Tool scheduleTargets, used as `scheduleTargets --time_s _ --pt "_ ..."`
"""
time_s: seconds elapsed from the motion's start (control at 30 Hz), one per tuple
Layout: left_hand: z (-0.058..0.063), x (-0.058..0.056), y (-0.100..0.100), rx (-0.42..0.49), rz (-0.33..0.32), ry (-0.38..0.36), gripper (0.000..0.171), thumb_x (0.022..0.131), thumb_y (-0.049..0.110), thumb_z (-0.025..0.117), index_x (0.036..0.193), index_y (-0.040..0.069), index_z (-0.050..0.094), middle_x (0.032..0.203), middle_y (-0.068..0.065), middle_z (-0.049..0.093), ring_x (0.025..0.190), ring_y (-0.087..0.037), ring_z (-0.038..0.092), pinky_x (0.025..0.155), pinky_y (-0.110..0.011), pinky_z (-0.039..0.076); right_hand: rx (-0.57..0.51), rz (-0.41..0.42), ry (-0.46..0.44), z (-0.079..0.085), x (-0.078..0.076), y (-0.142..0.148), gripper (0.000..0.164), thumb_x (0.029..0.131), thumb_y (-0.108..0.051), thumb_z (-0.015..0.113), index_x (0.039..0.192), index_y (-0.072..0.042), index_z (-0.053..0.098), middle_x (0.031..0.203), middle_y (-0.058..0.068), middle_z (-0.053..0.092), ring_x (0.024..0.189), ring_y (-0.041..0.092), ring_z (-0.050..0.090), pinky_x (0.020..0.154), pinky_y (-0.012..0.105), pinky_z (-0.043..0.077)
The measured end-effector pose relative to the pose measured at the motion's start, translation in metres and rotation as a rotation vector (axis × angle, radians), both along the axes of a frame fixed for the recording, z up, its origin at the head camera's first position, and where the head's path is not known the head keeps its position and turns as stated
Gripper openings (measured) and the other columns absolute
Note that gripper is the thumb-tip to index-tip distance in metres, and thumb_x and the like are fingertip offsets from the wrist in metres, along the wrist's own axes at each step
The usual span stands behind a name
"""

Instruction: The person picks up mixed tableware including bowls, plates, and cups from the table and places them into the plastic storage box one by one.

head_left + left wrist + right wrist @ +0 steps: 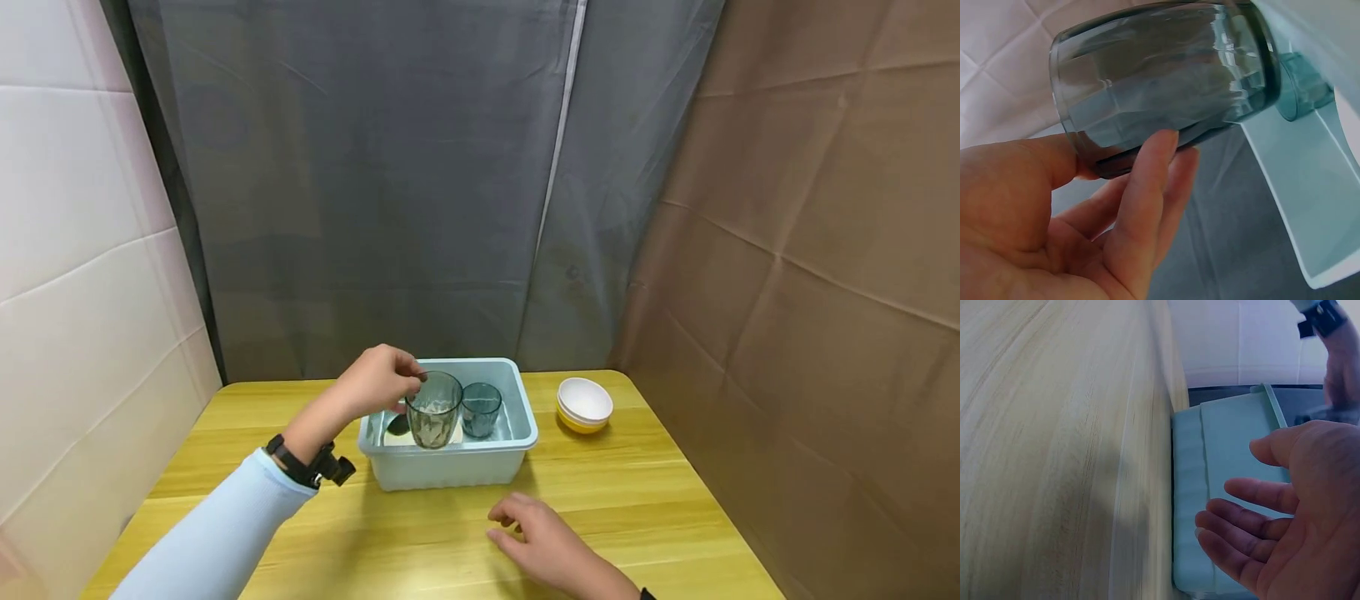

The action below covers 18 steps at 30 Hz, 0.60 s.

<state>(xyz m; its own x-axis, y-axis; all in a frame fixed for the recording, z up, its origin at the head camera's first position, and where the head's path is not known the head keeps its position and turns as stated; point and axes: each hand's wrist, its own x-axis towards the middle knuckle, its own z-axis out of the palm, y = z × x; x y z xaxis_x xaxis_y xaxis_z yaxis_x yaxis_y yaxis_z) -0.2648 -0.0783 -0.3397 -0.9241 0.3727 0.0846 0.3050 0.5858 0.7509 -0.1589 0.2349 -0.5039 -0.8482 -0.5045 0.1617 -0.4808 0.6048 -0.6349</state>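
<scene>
My left hand [381, 380] pinches a smoky grey drinking glass [434, 410] by its rim, over the light blue plastic tub [450, 470]. In the left wrist view the thumb is at the rim of the glass [1160, 87] and the fingers lie along its side. A second, bluish glass [481, 410] stands inside the tub, to the right of the held one. Beside it in the tub are a dark item [398, 425] and something pale, both partly hidden. My right hand [546, 542] hovers in front of the tub with loosely bent fingers, holding nothing.
Right of the tub, a small stack of white bowls [585, 401] sits on a yellow bowl [581, 425]. The wooden table [637, 500] ends at a grey curtain [360, 183] behind, with a pale sheet on the left and a brown one on the right.
</scene>
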Motion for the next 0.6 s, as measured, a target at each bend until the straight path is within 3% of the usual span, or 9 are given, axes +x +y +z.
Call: scheduleTargets --time_s 0.2,0.43,0.6 --pt "0.003 -0.038 0.018 0.046 0.008 -0.036 0.02 0.107 0.01 0.067 0.118 -0.001 0.08 0.108 -0.013 0.074 0.086 -0.024 0.075 0.073 -0.036 0.067 -0.008 -0.014 -0.002 0.001 0.003 0.002 0.013 0.109 -0.024 0.072 0.114 -0.012 0.076 0.116 0.002 0.073 0.105 0.009 0.068 0.092 0.041 0.062" --pt "-0.011 -0.08 0.049 0.118 0.042 -0.099 0.022 0.107 0.009 0.067 0.119 -0.004 0.08 0.112 -0.016 0.075 0.084 -0.021 0.075 0.076 -0.035 0.067 -0.018 -0.028 -0.073 0.002 0.007 0.008 0.015 0.11 -0.026 0.073 0.115 -0.013 0.077 0.116 0.001 0.073 0.104 0.008 0.068 0.091 0.043 0.062" --pt "-0.022 -0.099 0.066 0.081 0.078 -0.113 0.017 0.106 0.009 0.067 0.099 -0.002 0.078 0.097 -0.009 0.075 0.072 -0.013 0.072 0.077 -0.034 0.066 -0.012 -0.044 -0.076 0.0 0.009 0.011 0.015 0.109 -0.026 0.073 0.115 -0.013 0.077 0.114 -0.003 0.073 0.103 0.006 0.067 0.091 0.042 0.063"
